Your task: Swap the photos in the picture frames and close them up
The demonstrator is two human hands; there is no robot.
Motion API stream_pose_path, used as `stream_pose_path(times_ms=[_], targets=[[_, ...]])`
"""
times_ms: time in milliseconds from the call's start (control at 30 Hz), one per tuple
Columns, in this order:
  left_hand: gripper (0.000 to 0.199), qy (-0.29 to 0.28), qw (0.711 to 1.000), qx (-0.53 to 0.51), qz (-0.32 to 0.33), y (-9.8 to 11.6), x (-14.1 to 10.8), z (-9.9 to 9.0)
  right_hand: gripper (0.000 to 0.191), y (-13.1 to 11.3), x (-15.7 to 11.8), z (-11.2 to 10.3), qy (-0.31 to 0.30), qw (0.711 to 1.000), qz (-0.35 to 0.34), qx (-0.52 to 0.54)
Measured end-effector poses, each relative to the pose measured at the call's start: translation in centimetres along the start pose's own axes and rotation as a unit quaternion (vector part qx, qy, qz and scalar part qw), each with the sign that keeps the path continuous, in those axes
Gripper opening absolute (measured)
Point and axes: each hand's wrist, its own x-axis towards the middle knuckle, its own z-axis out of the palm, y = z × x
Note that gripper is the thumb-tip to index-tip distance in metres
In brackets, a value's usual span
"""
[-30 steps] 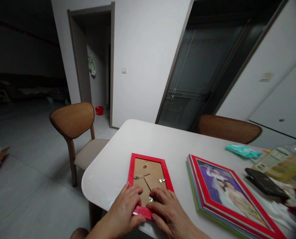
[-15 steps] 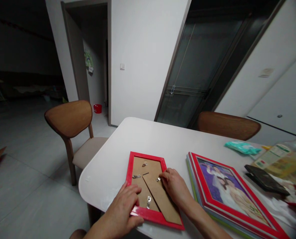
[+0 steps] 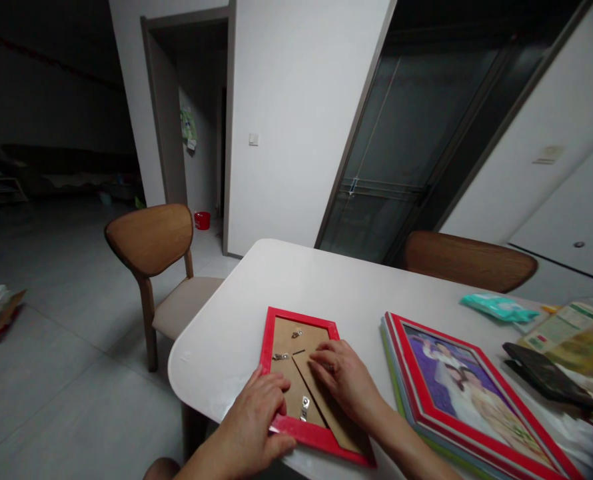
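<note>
A red picture frame [image 3: 316, 437] lies face down on the white table, its brown backboard [image 3: 284, 387] facing up. Small metal turn clips [image 3: 305, 408] sit along the backboard, and a slanted stand leg [image 3: 339, 427] lies flat on it. My left hand [image 3: 256, 420] grips the frame's near left corner, thumb at the bottom edge and fingers over the left side. The curled fingers of my right hand [image 3: 344, 377] press on the backboard at the upper end of the leg, by the right rim. They cover the right-hand clip, so whatever they pinch is hidden.
To the right, a red-framed photo [image 3: 469, 387] tops a stack of frames. Beyond it are a teal packet [image 3: 499, 308], a black object [image 3: 551, 377] and a bottle of yellow liquid [image 3: 571, 330]. Wooden chairs stand at the left [image 3: 151, 240] and far side [image 3: 469, 260] of the table [image 3: 296, 273].
My right fingers have shifted inward over the right-hand clip, which was visible before. My left hand keeps its hold on the frame. The whole view has swung slightly left.
</note>
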Motion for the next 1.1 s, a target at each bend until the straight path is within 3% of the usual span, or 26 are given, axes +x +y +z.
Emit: stream_pose_path(times_ms=[200,533,800,967,1100], targets=[[0.025,0.016,1.0,-0.001,0.017,-0.4,-0.1,0.4,0.019,-3.6,3.1,2.9,-0.033,0.998,-0.033,0.047],[0.024,0.011,1.0,-0.006,0.011,-0.6,-0.1,0.5,0.009,-2.2,5.2,3.7,-0.079,0.992,0.024,0.098],[0.029,0.009,1.0,-0.006,0.01,-0.4,-0.1,0.4,0.016,-2.9,4.7,3.9,-0.048,0.993,0.024,0.108],[0.026,0.0,1.0,-0.006,-0.001,-0.5,-0.3,0.3,0.024,-0.5,4.9,2.7,-0.002,0.994,0.062,0.095],[0.027,-0.004,1.0,-0.006,-0.002,-0.6,-0.3,0.3,0.02,1.7,5.6,2.5,0.005,0.993,0.097,0.068]])
